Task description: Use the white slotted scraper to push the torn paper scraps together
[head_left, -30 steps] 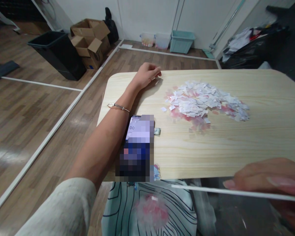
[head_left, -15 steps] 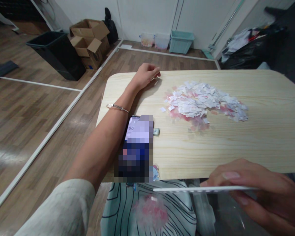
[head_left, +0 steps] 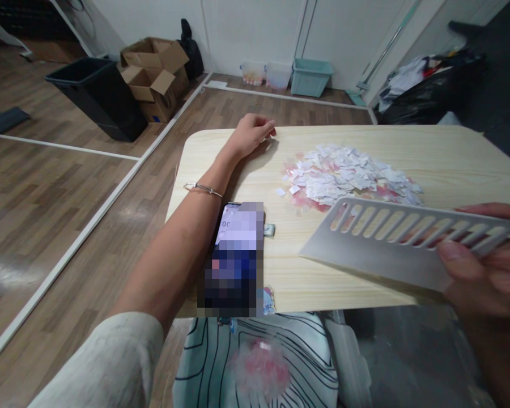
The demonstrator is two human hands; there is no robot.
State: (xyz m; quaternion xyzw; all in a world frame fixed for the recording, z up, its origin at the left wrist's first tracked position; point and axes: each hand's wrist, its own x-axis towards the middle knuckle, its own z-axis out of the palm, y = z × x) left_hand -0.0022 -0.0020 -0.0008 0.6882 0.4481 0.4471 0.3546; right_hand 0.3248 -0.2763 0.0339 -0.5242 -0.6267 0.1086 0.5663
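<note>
Ahead and left of the right hand (head_left: 491,275), paper scraps (head_left: 348,173) lie beyond a scraper (head_left: 378,258), long axis crosswise, clamped in its fingers; left hand (head_left: 253,135) half-curled, grip unclear.

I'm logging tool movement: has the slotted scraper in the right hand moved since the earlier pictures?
Yes: from just below the table's near edge in view, the slotted scraper has come up past it, toward the paper scraps.

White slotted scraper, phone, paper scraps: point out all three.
White slotted scraper (head_left: 389,256), head view: on the solid blade below its slots.
Phone (head_left: 238,249), head view: on the middle of its screen.
Paper scraps (head_left: 346,170), head view: on the middle of the white pile.
</note>
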